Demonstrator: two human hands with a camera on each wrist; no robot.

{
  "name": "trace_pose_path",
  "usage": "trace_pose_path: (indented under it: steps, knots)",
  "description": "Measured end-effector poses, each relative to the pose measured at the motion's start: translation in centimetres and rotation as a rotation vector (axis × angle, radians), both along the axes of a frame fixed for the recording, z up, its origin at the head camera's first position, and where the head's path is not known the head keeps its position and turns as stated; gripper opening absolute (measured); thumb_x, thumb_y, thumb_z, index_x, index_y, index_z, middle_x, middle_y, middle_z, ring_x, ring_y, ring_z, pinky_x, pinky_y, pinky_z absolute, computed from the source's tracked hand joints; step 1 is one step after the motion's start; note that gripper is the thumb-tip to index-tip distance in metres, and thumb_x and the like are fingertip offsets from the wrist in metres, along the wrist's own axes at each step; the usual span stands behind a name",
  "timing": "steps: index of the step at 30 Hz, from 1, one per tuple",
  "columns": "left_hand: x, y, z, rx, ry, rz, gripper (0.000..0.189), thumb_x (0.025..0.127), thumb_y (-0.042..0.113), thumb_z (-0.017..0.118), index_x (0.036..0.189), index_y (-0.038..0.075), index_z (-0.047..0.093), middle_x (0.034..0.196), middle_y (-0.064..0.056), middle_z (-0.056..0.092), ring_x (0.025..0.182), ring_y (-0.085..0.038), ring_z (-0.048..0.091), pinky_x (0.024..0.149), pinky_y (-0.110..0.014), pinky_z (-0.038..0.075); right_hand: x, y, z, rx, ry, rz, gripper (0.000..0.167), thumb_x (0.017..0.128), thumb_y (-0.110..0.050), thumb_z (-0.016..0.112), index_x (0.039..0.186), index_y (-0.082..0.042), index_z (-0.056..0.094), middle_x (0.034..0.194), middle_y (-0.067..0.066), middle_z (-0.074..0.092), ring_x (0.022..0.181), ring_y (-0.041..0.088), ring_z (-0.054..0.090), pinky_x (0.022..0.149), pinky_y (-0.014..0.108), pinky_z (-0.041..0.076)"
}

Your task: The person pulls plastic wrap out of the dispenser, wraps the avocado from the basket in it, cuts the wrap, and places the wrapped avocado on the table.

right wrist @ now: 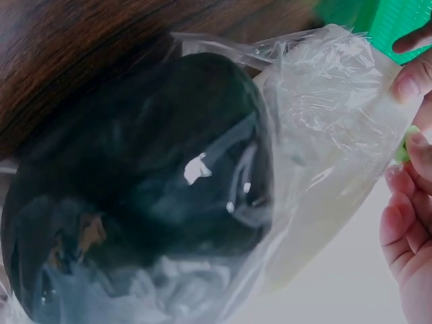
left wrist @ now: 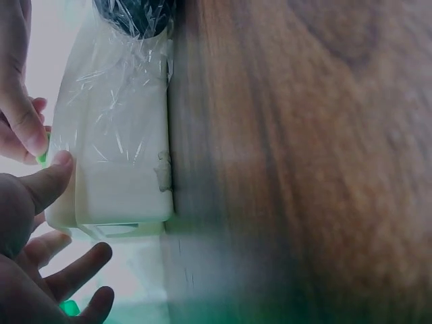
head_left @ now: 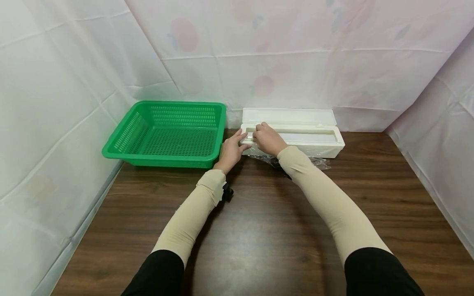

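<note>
A long white cling film dispenser box (head_left: pixel 326 149) stands at the back of the table with its lid (head_left: pixel 289 116) raised. My right hand (head_left: pixel 269 139) pinches a small green slider (right wrist: pixel 406 144) at the box's left end. Against that same end my left hand (head_left: pixel 230 152) rests its thumb on the edge, other fingers spread and fairly straight. Clear film (left wrist: pixel 111 101) hangs crumpled down the box front. Under the film by my right wrist is a dark rounded thing (right wrist: pixel 148 155); its kind cannot be told.
A green perforated plastic basket (head_left: pixel 163 158) sits left of the box, close to my left hand. Behind both hangs a pale curtain (head_left: pixel 289 74) with faint fruit prints. The tabletop (head_left: pixel 252 230) is dark wood grain.
</note>
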State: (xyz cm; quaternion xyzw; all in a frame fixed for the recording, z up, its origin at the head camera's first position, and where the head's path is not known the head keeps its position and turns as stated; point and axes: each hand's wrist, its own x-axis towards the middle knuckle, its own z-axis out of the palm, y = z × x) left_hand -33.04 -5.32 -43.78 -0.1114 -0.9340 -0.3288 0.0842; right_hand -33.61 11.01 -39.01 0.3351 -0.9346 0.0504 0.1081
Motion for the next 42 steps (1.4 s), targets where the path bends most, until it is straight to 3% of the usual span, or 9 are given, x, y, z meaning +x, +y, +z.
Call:
trace_pose_path:
  steps: [3,8,12,17,20,24,30,35,42]
  knots:
    - [0.1,0.1,0.0,0.000,-0.002,-0.016,0.054,0.089,0.033,0.069,0.140,0.021,0.054,0.154,-0.002,0.042,0.124,-0.028,0.057,0.100,-0.040,0.049,0.1,0.8,-0.1,0.017,0.003,-0.009,0.015,0.094,-0.007,0.060,0.092,0.001,0.072,0.090,0.013,0.062,0.085,0.028,0.051,0.080,0.038,0.045]
    - [0.2,-0.8,0.4,-0.003,0.006,-0.012,0.056,0.088,0.034,0.070,0.140,0.020,0.054,0.153,-0.002,0.042,0.084,-0.031,0.066,0.082,-0.038,0.052,0.3,3.5,0.1,-0.002,-0.029,-0.030,0.014,0.094,-0.005,0.059,0.093,0.003,0.072,0.091,0.015,0.062,0.086,0.030,0.051,0.081,0.039,0.045]
    - [0.0,-1.7,0.6,0.009,0.021,-0.001,0.055,0.089,0.032,0.069,0.140,0.019,0.054,0.153,-0.003,0.042,0.061,-0.027,0.058,0.070,-0.035,0.046,0.3,6.4,0.2,-0.030,-0.036,-0.056,0.014,0.093,-0.005,0.059,0.093,0.004,0.071,0.090,0.016,0.061,0.086,0.030,0.050,0.081,0.040,0.045]
    - [-0.4,-2.2,0.4,0.047,0.004,-0.028,0.055,0.091,0.030,0.067,0.142,0.017,0.051,0.156,-0.005,0.039,0.042,-0.014,0.037,0.053,-0.027,0.035,0.3,10.6,-0.2,-0.022,0.040,-0.051,0.014,0.093,-0.005,0.059,0.087,0.004,0.068,0.087,0.017,0.059,0.083,0.032,0.049,0.076,0.042,0.045]
    - [-0.4,-2.3,0.2,0.068,-0.008,-0.047,0.055,0.092,0.029,0.067,0.143,0.016,0.050,0.156,-0.006,0.037,0.039,-0.010,0.028,0.047,-0.024,0.031,0.5,13.5,-0.6,-0.016,0.108,-0.048,0.012,0.091,-0.004,0.061,0.083,0.002,0.068,0.084,0.017,0.059,0.080,0.033,0.049,0.072,0.043,0.045]
    - [-0.3,-2.6,0.1,0.080,-0.004,-0.038,0.055,0.091,0.028,0.068,0.142,0.015,0.051,0.156,-0.006,0.038,0.038,-0.011,0.028,0.047,-0.024,0.030,1.0,16.9,-1.0,-0.001,0.150,-0.096,0.007,0.089,-0.001,0.064,0.085,0.002,0.070,0.083,0.018,0.059,0.079,0.034,0.051,0.073,0.044,0.045]
    - [-0.3,-2.8,0.0,0.072,0.001,-0.031,0.055,0.091,0.028,0.067,0.143,0.016,0.051,0.156,-0.006,0.038,0.039,-0.011,0.029,0.048,-0.025,0.030,1.4,18.5,-0.4,-0.032,0.015,-0.240,0.013,0.091,-0.004,0.064,0.096,0.002,0.074,0.084,0.018,0.060,0.082,0.034,0.050,0.076,0.045,0.044]
    - [-0.2,-2.5,-0.1,0.083,-0.004,-0.034,0.055,0.092,0.028,0.067,0.143,0.016,0.050,0.156,-0.007,0.037,0.039,-0.011,0.028,0.047,-0.024,0.030,1.3,18.2,0.3,-0.050,-0.086,-0.295,0.020,0.094,-0.012,0.062,0.092,0.004,0.074,0.081,0.016,0.063,0.079,0.030,0.050,0.080,0.045,0.041]
    - [-0.3,-2.4,-0.2,0.074,0.003,-0.023,0.055,0.091,0.029,0.066,0.143,0.016,0.051,0.156,-0.006,0.038,0.039,-0.012,0.028,0.047,-0.025,0.030,1.3,18.0,-0.2,-0.127,-0.088,-0.347,0.024,0.094,-0.017,0.064,0.089,0.005,0.074,0.074,0.017,0.069,0.079,0.034,0.057,0.084,0.050,0.045]
